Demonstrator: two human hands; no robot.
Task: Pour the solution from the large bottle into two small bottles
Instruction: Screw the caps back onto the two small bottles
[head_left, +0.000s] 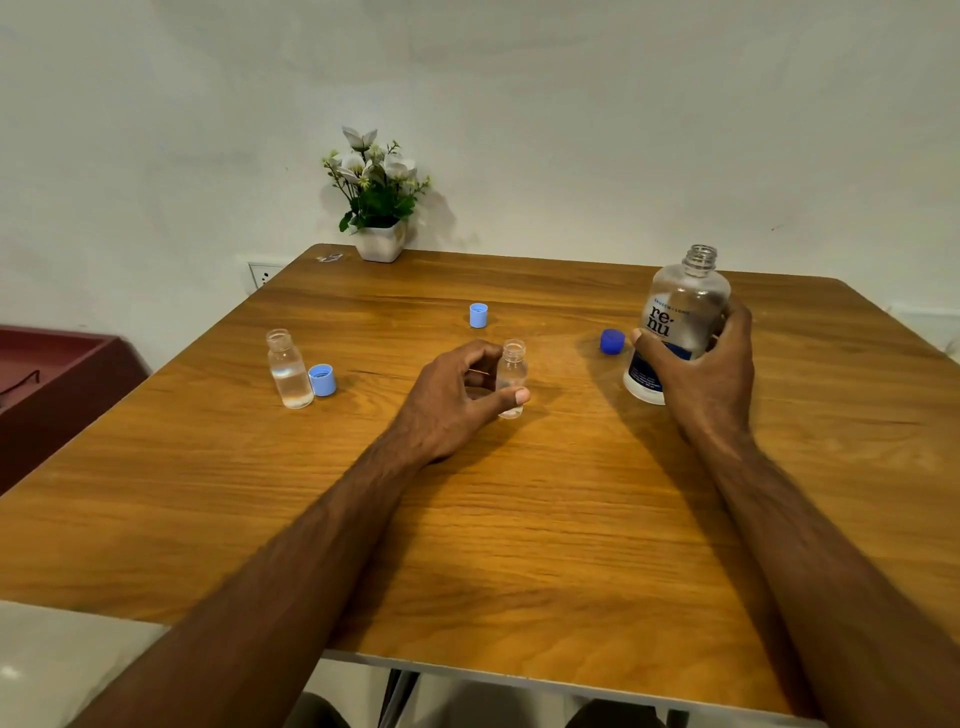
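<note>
Large clear "renu" bottle (681, 322): uncapped, tilted slightly, at table's right. Small clear bottle (511, 378): uncapped, upright, centre, looks empty. Second small bottle (289, 370): uncapped, upright, left, partly filled with clear solution

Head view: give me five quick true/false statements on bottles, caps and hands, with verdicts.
1. The large bottle has its cap off. True.
2. The right hand holds a small bottle. False: it grips the large bottle, which stands on the table.
3. The left hand holds the small bottle in the middle. True.
4. The small bottle on the left is capped. False: its neck is open, and a light blue cap lies on the table beside it.
5. The dark blue cap lies to the right of the large bottle. False: it lies to its left.
</note>
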